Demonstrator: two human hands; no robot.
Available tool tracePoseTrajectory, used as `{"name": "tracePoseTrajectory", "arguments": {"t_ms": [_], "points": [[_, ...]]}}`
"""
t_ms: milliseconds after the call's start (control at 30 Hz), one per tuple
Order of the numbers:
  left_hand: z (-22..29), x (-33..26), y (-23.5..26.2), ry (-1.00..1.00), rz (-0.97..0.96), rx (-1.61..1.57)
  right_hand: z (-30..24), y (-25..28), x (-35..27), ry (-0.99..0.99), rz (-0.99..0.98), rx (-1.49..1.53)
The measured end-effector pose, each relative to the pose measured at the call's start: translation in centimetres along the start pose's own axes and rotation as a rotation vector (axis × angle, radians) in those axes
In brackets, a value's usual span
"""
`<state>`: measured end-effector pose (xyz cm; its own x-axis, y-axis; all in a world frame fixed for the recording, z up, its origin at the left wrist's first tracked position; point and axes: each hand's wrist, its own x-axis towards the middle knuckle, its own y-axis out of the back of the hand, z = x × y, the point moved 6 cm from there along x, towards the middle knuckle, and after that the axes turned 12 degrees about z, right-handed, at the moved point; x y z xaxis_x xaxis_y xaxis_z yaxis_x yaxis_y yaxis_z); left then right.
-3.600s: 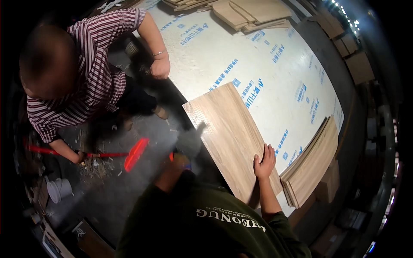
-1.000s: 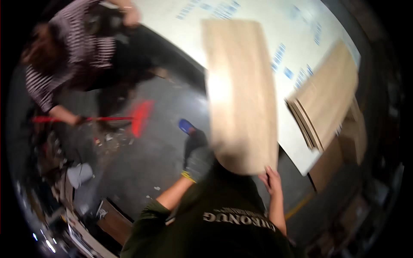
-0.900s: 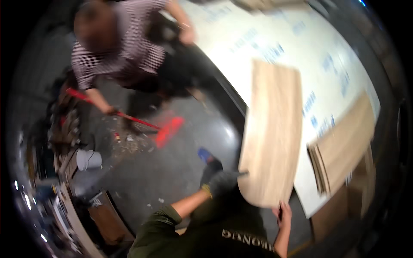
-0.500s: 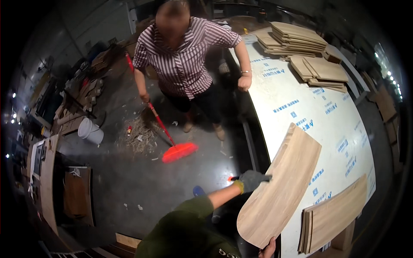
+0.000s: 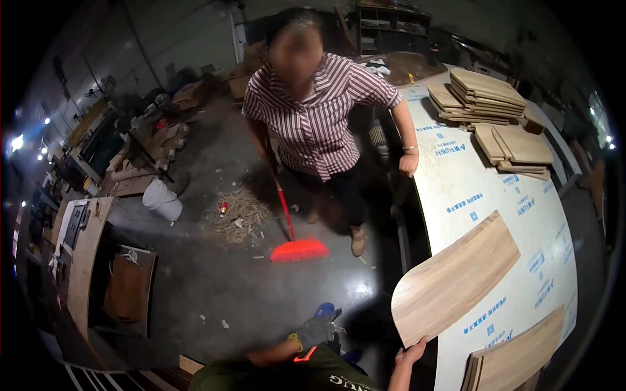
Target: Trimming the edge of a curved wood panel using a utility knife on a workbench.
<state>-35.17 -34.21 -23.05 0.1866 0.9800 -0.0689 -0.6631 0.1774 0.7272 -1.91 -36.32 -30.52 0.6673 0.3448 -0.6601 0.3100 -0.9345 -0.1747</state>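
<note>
Right-hand grip (image 5: 409,352) is closed on the near end of a wood-grain panel (image 5: 456,277), pinching it at the lower corner, just off the left edge of the tabletop (image 5: 430,176). The panel slants across that edge: its rounded near end sticks out past the tabletop, while its straight far end lies over the white surface with blue print. Whether it rests on the tabletop or is held slightly above it, I cannot tell. To the left of the tabletop and well apart from the panel is the left hand (image 5: 317,332), in a dark glove with a yellow cuff; its fingers blend into the dark, so I cannot tell whether they are spread or pressed together.

At the tabletop's near end lies a stack of similar panels (image 5: 518,355); toward its far end sit a tall pile of boards (image 5: 486,98) and a lower pile (image 5: 518,146). Beyond the tabletop's left edge stands a co-worker (image 5: 306,124) in a striped shirt, with a red broom (image 5: 300,249), wood shavings (image 5: 244,212) and a white bucket (image 5: 162,201) farther left.
</note>
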Motion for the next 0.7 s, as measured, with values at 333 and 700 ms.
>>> {"name": "tracePoseTrajectory", "arguments": {"t_ms": [333,700], "points": [[-2.5,8.7,8.2,-0.769,-0.101,-0.219,-14.2,-17.6,-33.2,-0.052,-1.076,-0.117],[-1.7,13.3,7.0,0.61,-0.363,-0.759,-19.9,-20.5,-44.1,0.651,-1.881,-0.107]]}}
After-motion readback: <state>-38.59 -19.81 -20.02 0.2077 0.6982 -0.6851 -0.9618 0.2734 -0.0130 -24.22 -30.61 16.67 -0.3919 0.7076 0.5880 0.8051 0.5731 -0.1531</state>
